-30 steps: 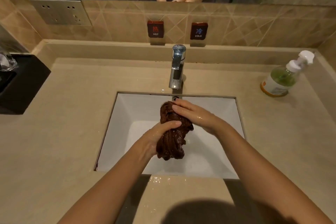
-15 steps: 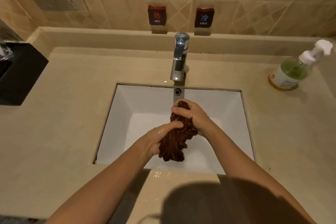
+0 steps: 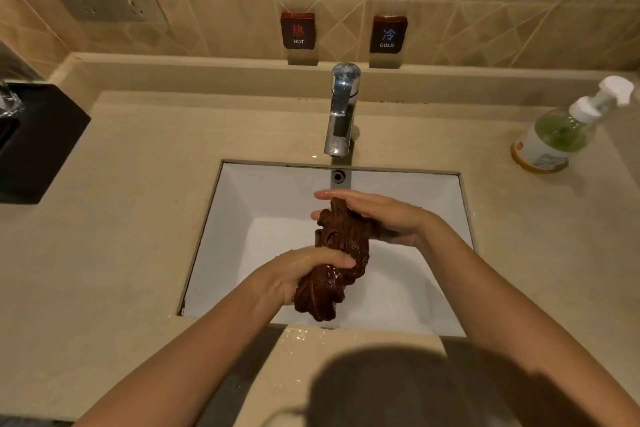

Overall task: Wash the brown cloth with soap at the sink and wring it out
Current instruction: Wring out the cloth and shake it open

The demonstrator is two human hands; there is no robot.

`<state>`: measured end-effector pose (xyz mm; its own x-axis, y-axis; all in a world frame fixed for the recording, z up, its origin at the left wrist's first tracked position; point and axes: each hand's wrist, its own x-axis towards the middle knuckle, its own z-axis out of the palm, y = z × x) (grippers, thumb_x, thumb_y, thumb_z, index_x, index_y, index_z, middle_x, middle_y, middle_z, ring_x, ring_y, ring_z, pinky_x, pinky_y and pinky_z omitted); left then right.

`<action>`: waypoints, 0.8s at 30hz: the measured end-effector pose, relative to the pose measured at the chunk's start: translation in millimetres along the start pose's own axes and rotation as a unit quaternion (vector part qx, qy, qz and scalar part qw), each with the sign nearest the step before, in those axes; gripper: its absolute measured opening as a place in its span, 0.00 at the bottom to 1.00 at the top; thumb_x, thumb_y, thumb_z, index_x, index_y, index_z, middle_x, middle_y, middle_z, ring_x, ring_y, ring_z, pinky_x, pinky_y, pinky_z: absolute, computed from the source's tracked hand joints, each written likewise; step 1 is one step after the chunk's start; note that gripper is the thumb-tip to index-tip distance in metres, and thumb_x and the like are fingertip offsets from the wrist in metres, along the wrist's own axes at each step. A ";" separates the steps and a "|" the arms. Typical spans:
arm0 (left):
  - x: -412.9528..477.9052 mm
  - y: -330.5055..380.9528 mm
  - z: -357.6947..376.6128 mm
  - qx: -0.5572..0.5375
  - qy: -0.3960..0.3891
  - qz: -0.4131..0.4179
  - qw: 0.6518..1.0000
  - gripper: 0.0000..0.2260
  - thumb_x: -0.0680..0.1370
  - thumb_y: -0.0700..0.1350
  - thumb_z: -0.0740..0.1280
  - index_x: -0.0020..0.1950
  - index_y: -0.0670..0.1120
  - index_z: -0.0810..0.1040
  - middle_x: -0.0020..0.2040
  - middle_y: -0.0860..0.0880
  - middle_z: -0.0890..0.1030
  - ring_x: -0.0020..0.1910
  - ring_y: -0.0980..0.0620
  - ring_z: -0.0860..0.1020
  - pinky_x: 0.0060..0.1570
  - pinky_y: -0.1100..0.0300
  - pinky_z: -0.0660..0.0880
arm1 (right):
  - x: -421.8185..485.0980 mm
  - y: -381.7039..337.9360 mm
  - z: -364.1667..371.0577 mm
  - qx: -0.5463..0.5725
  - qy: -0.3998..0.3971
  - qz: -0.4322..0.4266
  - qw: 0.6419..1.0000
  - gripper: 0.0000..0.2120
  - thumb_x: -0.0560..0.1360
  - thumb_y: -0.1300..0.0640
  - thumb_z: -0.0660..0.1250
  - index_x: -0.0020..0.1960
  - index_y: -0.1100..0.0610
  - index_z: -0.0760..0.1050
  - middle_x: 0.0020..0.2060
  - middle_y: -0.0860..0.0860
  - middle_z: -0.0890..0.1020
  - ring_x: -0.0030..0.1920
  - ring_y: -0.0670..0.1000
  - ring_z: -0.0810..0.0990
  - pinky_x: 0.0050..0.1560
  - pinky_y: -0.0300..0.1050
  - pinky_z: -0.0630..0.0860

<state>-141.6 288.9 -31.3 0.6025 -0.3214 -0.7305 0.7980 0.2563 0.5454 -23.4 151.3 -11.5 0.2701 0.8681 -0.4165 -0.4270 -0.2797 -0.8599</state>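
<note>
So the cloth [image 3: 341, 260] is a wet, ropey brown bundle over the sink [image 3: 270, 198], long axis running away from me. My left hand [image 3: 304, 274] is clamped round the near end; my right hand [image 3: 377, 215] lies flat-fingered on the far end, not gripping. Tap [image 3: 341, 111] looks off, soap [image 3: 554, 135] sits far right.

The right hand [image 3: 381, 218] opened from its curled grip, fingers stretching flat over the top of the brown cloth [image 3: 332, 260], which untwisted and lengthened slightly.
</note>
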 end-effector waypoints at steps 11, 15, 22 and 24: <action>-7.7 2.2 2.6 -0.002 -0.006 -0.026 1.000 0.18 0.60 0.44 0.75 0.46 0.41 0.77 0.32 0.45 0.79 0.31 0.51 0.76 0.30 0.62 0.74 | 22.2 15.7 36.3 0.110 0.203 -0.064 0.971 0.15 0.70 0.49 0.70 0.29 0.55 0.75 0.30 0.52 0.77 0.32 0.50 0.77 0.46 0.52 0.74; -2.0 4.9 8.6 0.020 0.013 0.003 1.000 0.06 0.70 0.41 0.69 0.43 0.42 0.76 0.26 0.49 0.79 0.24 0.54 0.76 0.26 0.65 0.72 | 22.0 10.5 43.3 0.084 0.308 -0.038 0.947 0.14 0.71 0.51 0.70 0.33 0.59 0.74 0.32 0.55 0.77 0.33 0.53 0.78 0.39 0.47 0.78; 6.7 2.1 7.0 0.045 0.018 0.028 0.998 0.13 0.67 0.47 0.71 0.47 0.40 0.77 0.37 0.45 0.79 0.32 0.51 0.77 0.33 0.59 0.76 | 26.5 16.7 39.1 0.046 0.388 0.019 0.920 0.12 0.73 0.52 0.68 0.36 0.60 0.75 0.33 0.53 0.78 0.37 0.51 0.77 0.39 0.43 0.74; 6.5 3.6 4.1 0.044 0.005 0.046 0.998 0.13 0.68 0.47 0.70 0.48 0.40 0.77 0.40 0.44 0.79 0.33 0.52 0.79 0.34 0.59 0.78 | 27.7 17.6 38.7 0.041 0.404 0.020 0.914 0.12 0.73 0.52 0.67 0.39 0.60 0.76 0.35 0.55 0.77 0.38 0.51 0.76 0.39 0.43 0.72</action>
<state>-134.8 284.0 -32.3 0.6734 -0.2901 -0.6800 0.7376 0.2027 0.6441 -56.8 186.4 -26.7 0.7876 0.2628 -0.5573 -0.5043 -0.2448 -0.8281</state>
